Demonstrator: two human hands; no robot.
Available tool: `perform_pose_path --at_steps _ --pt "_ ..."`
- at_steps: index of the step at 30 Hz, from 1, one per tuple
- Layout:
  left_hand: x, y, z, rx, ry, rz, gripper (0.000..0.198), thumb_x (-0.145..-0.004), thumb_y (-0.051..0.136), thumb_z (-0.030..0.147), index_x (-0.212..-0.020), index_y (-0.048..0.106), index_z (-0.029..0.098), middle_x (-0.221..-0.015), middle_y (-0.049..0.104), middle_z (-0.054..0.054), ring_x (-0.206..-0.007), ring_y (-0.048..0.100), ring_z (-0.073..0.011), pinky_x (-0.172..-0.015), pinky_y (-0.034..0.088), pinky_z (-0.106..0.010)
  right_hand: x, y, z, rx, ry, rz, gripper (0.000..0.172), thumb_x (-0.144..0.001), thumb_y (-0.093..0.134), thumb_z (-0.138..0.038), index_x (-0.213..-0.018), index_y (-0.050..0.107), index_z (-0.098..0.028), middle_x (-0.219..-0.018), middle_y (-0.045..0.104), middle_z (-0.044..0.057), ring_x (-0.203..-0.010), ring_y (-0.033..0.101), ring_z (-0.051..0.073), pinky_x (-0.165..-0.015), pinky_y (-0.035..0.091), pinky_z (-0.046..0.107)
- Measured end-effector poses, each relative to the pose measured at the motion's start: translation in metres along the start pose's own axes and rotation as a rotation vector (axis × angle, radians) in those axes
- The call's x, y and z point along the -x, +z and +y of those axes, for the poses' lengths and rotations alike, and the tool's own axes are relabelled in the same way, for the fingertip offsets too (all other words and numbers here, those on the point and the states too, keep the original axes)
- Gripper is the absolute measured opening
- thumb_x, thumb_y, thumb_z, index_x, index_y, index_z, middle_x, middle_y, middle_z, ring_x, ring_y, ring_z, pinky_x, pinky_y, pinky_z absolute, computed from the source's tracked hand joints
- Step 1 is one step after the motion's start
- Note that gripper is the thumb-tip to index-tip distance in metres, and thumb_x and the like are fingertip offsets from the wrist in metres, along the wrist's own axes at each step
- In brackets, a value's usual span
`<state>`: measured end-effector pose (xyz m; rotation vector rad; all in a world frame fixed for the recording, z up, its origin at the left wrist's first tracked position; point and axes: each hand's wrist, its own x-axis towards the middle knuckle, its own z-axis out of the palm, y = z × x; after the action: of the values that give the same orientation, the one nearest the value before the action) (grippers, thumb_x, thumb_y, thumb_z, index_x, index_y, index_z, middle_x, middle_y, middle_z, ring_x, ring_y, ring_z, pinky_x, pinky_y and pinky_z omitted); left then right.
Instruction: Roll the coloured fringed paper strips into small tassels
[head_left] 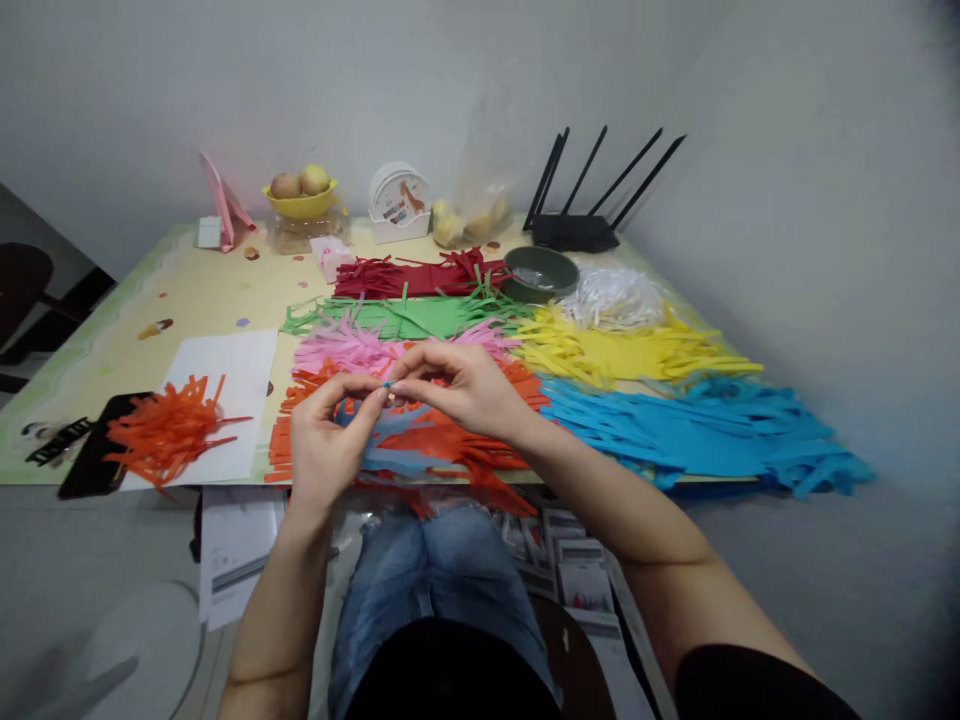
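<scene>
My left hand (327,432) and my right hand (474,388) meet over the middle of the table's front edge, both pinching. Between their fingertips is a tiny piece of blue tissue paper (387,384). Longer blue strips (397,458) show just below the hands; whether they join the pinched bit I cannot tell. Under them lies fringed orange tissue paper (442,440), partly hidden by my hands and overhanging the edge. Pink fringed paper (345,345) sits right behind. To the right, a wide blue fringed sheet (705,430) is spread out.
Green (427,316), dark red (420,278) and yellow (622,352) fringed sheets lie farther back, beside white shreds (616,296) and a dark bowl (540,274). An orange tassel bundle (172,430) rests on white paper (240,375) at left. A router (576,232) stands at the back right.
</scene>
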<state>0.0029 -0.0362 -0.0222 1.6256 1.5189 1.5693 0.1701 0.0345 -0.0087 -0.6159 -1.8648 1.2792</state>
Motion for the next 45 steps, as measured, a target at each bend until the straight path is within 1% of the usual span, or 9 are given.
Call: perform_pose_path --at_steps 6,10,16,21,29,33,36,40,45 --pt "0.004 -0.001 0.008 -0.253 0.128 0.010 0.008 -0.084 0.068 0.025 -0.082 0.074 0.020 -0.080 0.075 -0.001 -0.077 0.068 -0.0163 -0.074 0.051 -0.027 0.004 0.001 0.012 -0.056 0.022 -0.003 0.030 -0.082 0.073 -0.044 -0.087 0.068 -0.015 -0.076 0.072 0.003 -0.069 0.069 0.013 -0.067 0.054 0.025" --pt "0.006 -0.001 0.011 -0.250 0.114 -0.043 0.009 -0.084 0.067 0.025 -0.082 0.074 0.020 -0.080 0.076 -0.001 -0.075 0.068 -0.0161 -0.073 0.051 -0.026 0.008 0.003 0.018 -0.093 0.015 -0.019 0.027 -0.083 0.072 -0.042 -0.086 0.068 -0.015 -0.076 0.071 0.003 -0.067 0.067 0.012 -0.064 0.053 0.023" --pt "0.008 0.001 0.008 -0.279 0.104 -0.045 0.007 -0.084 0.067 0.023 -0.082 0.073 0.020 -0.081 0.076 -0.001 -0.077 0.069 -0.0165 -0.076 0.052 -0.027 0.012 0.001 0.016 0.167 -0.122 0.011 0.014 -0.089 0.066 -0.029 -0.085 0.070 -0.016 -0.079 0.072 0.003 -0.068 0.065 0.011 -0.065 0.049 0.023" --pt "0.011 0.003 -0.002 -0.029 0.011 -0.087 0.010 -0.087 0.066 0.024 -0.093 0.069 0.018 -0.087 0.075 -0.004 -0.081 0.072 -0.0159 -0.076 0.055 -0.025 0.011 0.002 0.015 0.069 -0.026 0.001 0.017 -0.087 0.068 -0.031 -0.093 0.067 -0.015 -0.077 0.073 0.003 -0.066 0.067 0.013 -0.062 0.050 0.023" --pt "0.023 0.010 -0.011 0.105 -0.059 0.081 0.013 -0.082 0.072 0.023 -0.086 0.061 0.018 -0.082 0.069 0.000 -0.080 0.072 -0.0135 -0.074 0.054 -0.021 0.011 0.009 0.017 0.063 -0.025 -0.005 0.021 -0.085 0.071 -0.035 -0.090 0.070 -0.015 -0.063 0.064 -0.002 -0.055 0.057 0.008 -0.056 0.044 0.020" --pt "0.023 0.010 -0.019 0.447 -0.306 -0.051 0.026 -0.076 0.079 0.032 -0.087 0.060 0.018 -0.082 0.072 -0.002 -0.079 0.073 -0.0162 -0.069 0.054 -0.022 0.011 0.004 0.012 0.138 -0.078 -0.047 0.020 -0.090 0.065 -0.033 -0.086 0.071 -0.015 -0.070 0.069 0.001 -0.054 0.056 0.008 -0.053 0.042 0.020" --pt "0.023 0.010 -0.027 0.620 -0.371 -0.137 0.031 -0.071 0.084 0.033 -0.089 0.064 0.018 -0.087 0.073 -0.002 -0.078 0.071 -0.0137 -0.070 0.053 -0.020 0.011 0.007 0.009 0.373 -0.179 -0.028 0.018 -0.093 0.061 -0.029 -0.085 0.069 -0.016 -0.069 0.069 0.001 -0.057 0.056 0.009 -0.056 0.042 0.021" --pt "0.023 0.011 -0.032 0.738 -0.400 -0.078 0.034 -0.065 0.088 0.036 -0.079 0.062 0.018 -0.073 0.070 0.001 -0.067 0.068 -0.0109 -0.065 0.052 -0.019 0.014 0.016 0.006 0.589 -0.349 0.005 0.016 -0.095 0.056 -0.022 -0.086 0.067 -0.016 -0.073 0.071 0.002 -0.063 0.060 0.011 -0.060 0.042 0.022" --pt "0.029 0.008 -0.035 0.767 -0.447 -0.094 0.034 -0.067 0.087 0.036 -0.078 0.060 0.017 -0.069 0.071 0.000 -0.065 0.069 -0.0124 -0.063 0.053 -0.020 0.012 0.021 0.003 0.578 -0.401 0.215 0.009 -0.093 0.059 -0.021 -0.088 0.065 -0.017 -0.065 0.064 -0.001 -0.053 0.053 0.009 -0.052 0.039 0.021"
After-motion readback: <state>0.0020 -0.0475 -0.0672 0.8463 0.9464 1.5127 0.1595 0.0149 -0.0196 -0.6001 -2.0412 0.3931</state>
